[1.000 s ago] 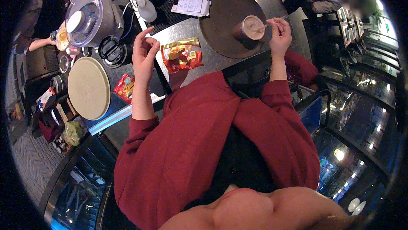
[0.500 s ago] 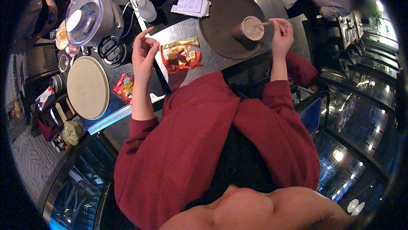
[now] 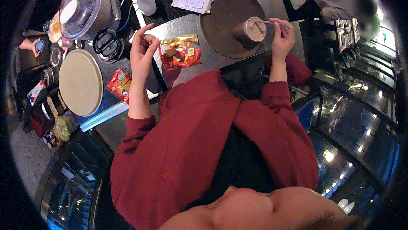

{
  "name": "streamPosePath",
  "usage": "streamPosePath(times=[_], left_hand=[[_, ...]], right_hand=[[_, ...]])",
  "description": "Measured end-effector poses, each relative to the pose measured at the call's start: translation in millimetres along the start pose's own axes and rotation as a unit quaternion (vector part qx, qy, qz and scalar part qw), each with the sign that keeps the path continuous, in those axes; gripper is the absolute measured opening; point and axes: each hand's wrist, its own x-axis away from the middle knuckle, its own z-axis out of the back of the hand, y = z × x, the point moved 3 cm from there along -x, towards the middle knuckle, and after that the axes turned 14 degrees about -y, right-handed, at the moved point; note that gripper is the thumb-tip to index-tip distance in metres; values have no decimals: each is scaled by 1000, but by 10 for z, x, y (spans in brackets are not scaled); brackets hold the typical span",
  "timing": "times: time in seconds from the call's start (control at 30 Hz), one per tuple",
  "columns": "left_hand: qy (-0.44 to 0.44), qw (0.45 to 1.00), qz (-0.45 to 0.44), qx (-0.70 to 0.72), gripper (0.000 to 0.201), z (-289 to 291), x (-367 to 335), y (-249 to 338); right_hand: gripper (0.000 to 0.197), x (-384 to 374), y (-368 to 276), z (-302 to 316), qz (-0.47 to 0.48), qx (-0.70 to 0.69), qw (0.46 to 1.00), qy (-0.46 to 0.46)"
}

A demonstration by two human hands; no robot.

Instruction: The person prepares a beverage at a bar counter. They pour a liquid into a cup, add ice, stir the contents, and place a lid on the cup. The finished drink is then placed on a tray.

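Note:
A cup of brown, chocolate-coloured drink (image 3: pixel 255 30) stands on the right part of a round dark tray (image 3: pixel 219 7). My right hand (image 3: pixel 282 36) pinches a thin pale stick (image 3: pixel 265 21) whose other end goes into the drink. Whether it is a straw or a spoon handle I cannot tell. My left hand (image 3: pixel 143 50) hovers left of a torn red and gold snack packet (image 3: pixel 182 52), fingers loosely curved, thumb apart, nothing in it. The packet lies on the metal counter (image 3: pixel 191 72), brown pieces showing at its opening.
Receipts on a clipboard (image 3: pixel 192 0) and a white bottle (image 3: pixel 145 2) lie beyond the packet. To the left are a clear-lidded appliance (image 3: pixel 83 7), a black lid (image 3: pixel 108 45), a beige round board (image 3: pixel 80 83) and another red packet (image 3: pixel 120 84). A person's hand (image 3: pixel 29 46) holds a small blue-topped item.
The stick in the drink has shifted its angle slightly. My left hand has barely moved. Another person's hand with a blue-topped item has appeared at the far left.

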Motion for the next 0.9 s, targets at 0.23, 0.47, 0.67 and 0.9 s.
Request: streamPosePath(times=[0.23, 0.47, 0.67, 0.9], left_hand=[[5, 999, 37, -22, 43, 121, 99, -245], [-43, 993, 105, -32, 43, 100, 96, -508], [-79, 991, 109, 7, 42, 65, -44, -565], [-86, 990, 115, 10, 43, 56, -120, -634]], right_hand=[[13, 85, 23, 83, -58, 12, 998, 3], [12, -14, 69, -2, -90, 24, 996, 3], [10, -23, 103, 20, -83, 82, 993, 15], [10, -2, 204, 51, -127, 43, 991, 18]])
